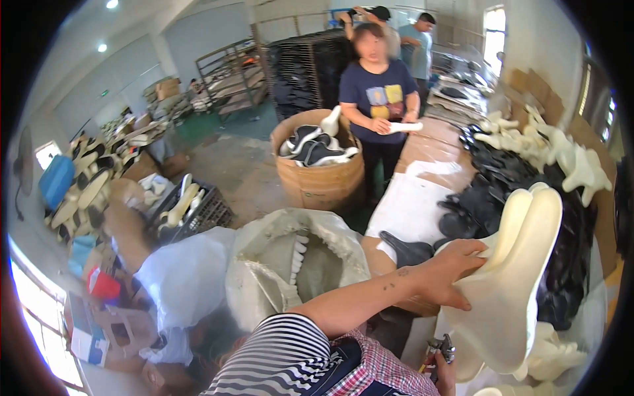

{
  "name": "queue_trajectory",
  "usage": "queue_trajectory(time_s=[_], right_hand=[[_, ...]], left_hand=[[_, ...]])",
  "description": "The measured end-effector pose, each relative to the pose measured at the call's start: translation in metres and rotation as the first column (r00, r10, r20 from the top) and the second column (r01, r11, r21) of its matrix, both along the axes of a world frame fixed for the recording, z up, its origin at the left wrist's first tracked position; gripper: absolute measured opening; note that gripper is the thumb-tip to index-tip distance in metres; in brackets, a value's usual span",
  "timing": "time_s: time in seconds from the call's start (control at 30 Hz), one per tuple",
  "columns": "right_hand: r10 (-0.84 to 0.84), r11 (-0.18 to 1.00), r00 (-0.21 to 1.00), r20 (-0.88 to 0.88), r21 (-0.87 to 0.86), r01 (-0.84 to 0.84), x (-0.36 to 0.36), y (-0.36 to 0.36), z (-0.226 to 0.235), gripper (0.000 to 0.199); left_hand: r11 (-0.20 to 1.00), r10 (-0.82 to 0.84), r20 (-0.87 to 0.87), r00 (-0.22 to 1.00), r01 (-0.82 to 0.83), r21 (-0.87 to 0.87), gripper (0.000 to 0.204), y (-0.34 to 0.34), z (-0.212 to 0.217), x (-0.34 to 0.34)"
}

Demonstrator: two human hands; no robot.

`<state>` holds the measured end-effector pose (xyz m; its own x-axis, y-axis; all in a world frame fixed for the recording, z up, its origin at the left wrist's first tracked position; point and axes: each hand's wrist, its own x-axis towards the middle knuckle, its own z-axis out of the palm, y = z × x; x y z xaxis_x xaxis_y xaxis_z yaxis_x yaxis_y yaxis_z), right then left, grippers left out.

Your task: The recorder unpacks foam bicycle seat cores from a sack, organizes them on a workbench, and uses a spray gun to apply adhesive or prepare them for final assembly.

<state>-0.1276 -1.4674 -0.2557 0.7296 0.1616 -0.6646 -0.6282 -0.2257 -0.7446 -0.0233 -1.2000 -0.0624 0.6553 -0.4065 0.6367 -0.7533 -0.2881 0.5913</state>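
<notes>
Cream sole (522, 277) up off counter (422, 198), left hand (449, 274) gripping its narrow end. Right hand (441, 369) low, closed on small metal tool (437, 346). Black soles (502, 191) heaped behind, white ones (561, 155) beyond; most seemingly still unworked.

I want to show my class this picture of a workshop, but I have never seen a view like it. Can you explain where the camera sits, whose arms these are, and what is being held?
The camera is worn on a person's head and looks down, so its wide lens bends straight edges. The arm in the striped sleeve is the wearer's own. Their left hand grips cream shoe-sole pieces over the workbench, which carries a pile of black sole pieces and more cream ones. Their right hand, at the lower edge, holds a small metal tool; what kind is unclear. Opposite, a co-worker holds a white piece beside a cardboard drum of soles.
</notes>
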Motion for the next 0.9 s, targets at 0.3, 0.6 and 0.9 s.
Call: queue_trajectory(time_s=[0.3, 0.6, 0.9], right_hand=[[-0.053, 0.946, 0.98, 0.194, 0.322, -0.013, 0.015, -0.006, -0.083, 0.042], [0.3, 0.947, 0.954, 0.019, -0.123, -0.296, 0.014, 0.007, -0.041, 0.042], [0.21, 0.941, 0.948, 0.239, 0.212, -0.262, 0.027, -0.028, -0.116, 0.035]], left_hand=[[0.948, 0.313, -0.134, 0.94, -0.301, 0.1, 0.081, 0.098, -0.029, -0.065], [0.927, 0.375, -0.147, 0.915, -0.366, 0.085, 0.082, 0.123, -0.053, -0.117], [0.912, 0.405, -0.197, 0.893, -0.41, 0.017, 0.078, 0.139, -0.076, -0.162]])
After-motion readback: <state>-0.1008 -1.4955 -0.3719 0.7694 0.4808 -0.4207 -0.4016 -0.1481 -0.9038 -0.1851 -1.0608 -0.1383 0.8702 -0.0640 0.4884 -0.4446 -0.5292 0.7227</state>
